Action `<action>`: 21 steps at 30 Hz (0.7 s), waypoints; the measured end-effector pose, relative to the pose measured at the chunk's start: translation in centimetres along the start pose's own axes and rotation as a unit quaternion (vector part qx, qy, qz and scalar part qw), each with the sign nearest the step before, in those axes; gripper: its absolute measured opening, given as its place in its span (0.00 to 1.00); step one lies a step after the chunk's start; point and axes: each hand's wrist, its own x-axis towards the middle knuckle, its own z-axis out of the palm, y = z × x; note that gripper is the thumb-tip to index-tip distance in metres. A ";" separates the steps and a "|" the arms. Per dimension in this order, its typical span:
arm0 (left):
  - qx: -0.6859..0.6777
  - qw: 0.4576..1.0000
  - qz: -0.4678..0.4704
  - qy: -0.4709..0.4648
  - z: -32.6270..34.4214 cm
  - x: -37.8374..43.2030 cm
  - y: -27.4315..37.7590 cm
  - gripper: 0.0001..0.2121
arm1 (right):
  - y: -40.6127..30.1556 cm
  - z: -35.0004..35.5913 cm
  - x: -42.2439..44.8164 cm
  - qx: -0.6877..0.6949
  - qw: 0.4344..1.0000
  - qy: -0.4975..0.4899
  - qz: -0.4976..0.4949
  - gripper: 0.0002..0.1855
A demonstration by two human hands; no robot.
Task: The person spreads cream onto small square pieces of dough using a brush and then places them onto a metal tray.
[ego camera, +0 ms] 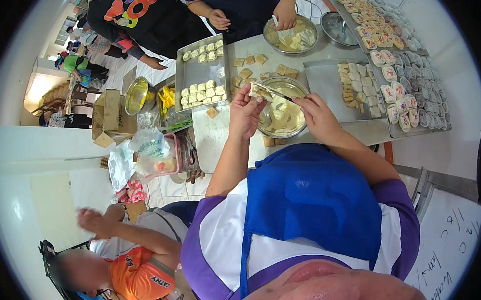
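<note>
My left hand (247, 113) holds a small cake piece (260, 92) partly coated in pale cream, just above the left rim of a steel bowl. In my right hand (317, 115) is the handle of a narrow spreading knife (273, 91), whose blade lies along the top of the piece. Below both hands stands the steel mixing bowl (283, 132), with pale yellow cream (286, 116) smeared around its inside. Uncoated brown cake pieces (246, 73) sit on the table behind and left of the bowl, and a few more (270, 141) show at its near side.
At the left, a metal tray (199, 72) carries cream-coated pieces. Another tray (321, 89) at the right holds coated and plain pieces. Beyond are trays of packed cakes (396, 102). Across the table, a co-worker's hand (285, 16) reaches over a second cream bowl (292, 37). Another person (142, 274) sits behind, left.
</note>
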 end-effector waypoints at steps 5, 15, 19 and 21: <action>0.020 0.999 0.029 0.000 -0.4 0.2 0.5 0.20 | -0.2 -0.1 -0.2 -0.013 1.000 -0.009 0.006 0.18; 0.122 0.988 0.097 -0.006 -1.8 -0.1 1.9 0.20 | -0.7 -1.2 0.1 -0.115 0.993 0.011 0.000 0.20; 0.107 0.988 0.102 -0.032 -2.0 -0.3 2.2 0.21 | -1.6 -1.5 0.2 -0.070 0.997 0.038 -0.003 0.22; 0.092 0.992 0.075 -0.037 -1.8 -0.6 2.2 0.21 | -1.6 -1.6 0.4 -0.069 0.996 0.044 -0.024 0.22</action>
